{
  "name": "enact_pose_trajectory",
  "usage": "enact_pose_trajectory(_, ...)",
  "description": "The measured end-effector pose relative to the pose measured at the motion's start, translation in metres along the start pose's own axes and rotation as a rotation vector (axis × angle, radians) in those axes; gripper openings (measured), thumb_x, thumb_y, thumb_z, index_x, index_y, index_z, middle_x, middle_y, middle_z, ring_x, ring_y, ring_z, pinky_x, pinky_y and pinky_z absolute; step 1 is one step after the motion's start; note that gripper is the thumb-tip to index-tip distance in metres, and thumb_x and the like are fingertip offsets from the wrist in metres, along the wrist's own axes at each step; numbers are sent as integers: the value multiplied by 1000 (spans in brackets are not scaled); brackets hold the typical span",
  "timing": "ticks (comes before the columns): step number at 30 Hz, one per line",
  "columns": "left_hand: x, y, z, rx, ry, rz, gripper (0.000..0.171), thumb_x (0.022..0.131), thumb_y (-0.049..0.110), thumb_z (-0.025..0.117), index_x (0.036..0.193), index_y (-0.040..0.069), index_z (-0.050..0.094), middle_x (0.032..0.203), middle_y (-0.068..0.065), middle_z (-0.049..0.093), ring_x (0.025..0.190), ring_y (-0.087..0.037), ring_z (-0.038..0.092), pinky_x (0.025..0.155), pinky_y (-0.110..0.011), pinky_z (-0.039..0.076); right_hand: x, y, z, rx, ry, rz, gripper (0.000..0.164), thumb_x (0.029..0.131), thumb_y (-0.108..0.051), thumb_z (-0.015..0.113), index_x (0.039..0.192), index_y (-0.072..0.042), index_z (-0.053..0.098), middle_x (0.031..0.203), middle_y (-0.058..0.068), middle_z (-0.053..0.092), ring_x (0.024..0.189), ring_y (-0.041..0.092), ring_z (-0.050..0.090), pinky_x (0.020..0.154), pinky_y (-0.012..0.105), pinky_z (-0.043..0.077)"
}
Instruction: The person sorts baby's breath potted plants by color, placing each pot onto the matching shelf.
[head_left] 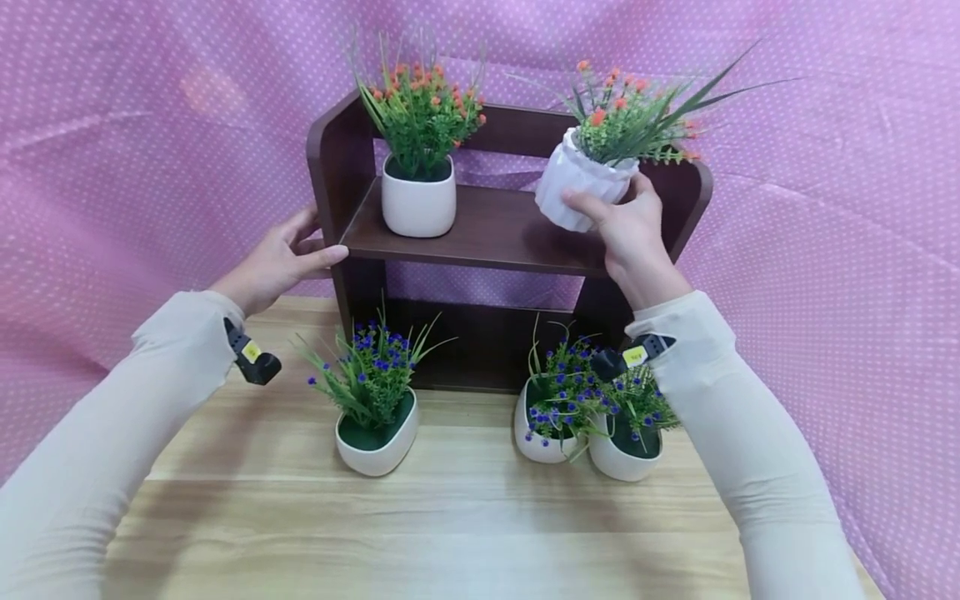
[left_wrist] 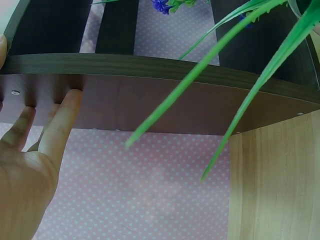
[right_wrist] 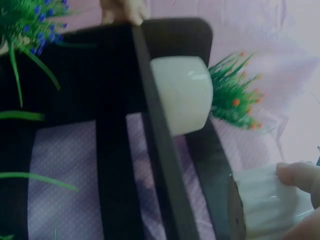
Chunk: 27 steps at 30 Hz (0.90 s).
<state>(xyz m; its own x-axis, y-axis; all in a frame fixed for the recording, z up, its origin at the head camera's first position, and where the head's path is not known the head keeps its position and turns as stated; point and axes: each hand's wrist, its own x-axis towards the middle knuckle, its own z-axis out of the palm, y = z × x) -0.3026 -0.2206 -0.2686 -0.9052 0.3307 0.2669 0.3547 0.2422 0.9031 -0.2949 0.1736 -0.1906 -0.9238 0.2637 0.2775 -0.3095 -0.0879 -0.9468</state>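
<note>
The right wrist view's lower edge crops the white pot (right_wrist: 267,202).

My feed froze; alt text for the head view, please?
A right hand holds a tilted white orange-flowered pot above a dark shelf, the left hand touching the shelf's side. A second orange-flowered pot stands on the shelf; three blue-flowered pots stand on the table.

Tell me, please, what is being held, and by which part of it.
The right hand holds the ridged white pot by its side wall. The left hand rests against the shelf's side panel.
</note>
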Motion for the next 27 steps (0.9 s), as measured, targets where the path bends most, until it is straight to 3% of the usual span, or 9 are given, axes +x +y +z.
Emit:
enact_pose_trajectory(11, -5, -3, -3, 65, 34, -21, 70, 95, 22, 62, 152, 36, 23, 157, -3, 26, 136, -30, 38, 86, -16, 51, 23, 18, 14, -145, 42, 49, 84, 69, 0, 83, 139, -6, 38, 127, 5, 52, 115, 15, 50, 97, 21, 44)
enact_pose_trajectory(22, 0, 2, 1, 43, 30, -21, 68, 95, 20, 61, 152, 30, 25, 157, -4, 28, 134, -30, 40, 86, -19, 53, 26, 28, 9, -267, 79, 71, 87, 70, -6, 84, 142, -7, 35, 134, 6, 48, 119, 16, 48, 99, 20, 43)
enact_pose_trajectory(27, 1, 1, 1, 31, 25, -17, 68, 95, 19, 61, 152, 30, 25, 157, -4, 27, 135, -30, 40, 86, -19, 53, 26, 32, 8, -270, 80, 78, 86, 71, -5, 84, 142, -6, 36, 133, 8, 49, 118, 16, 49, 98, 21, 44)
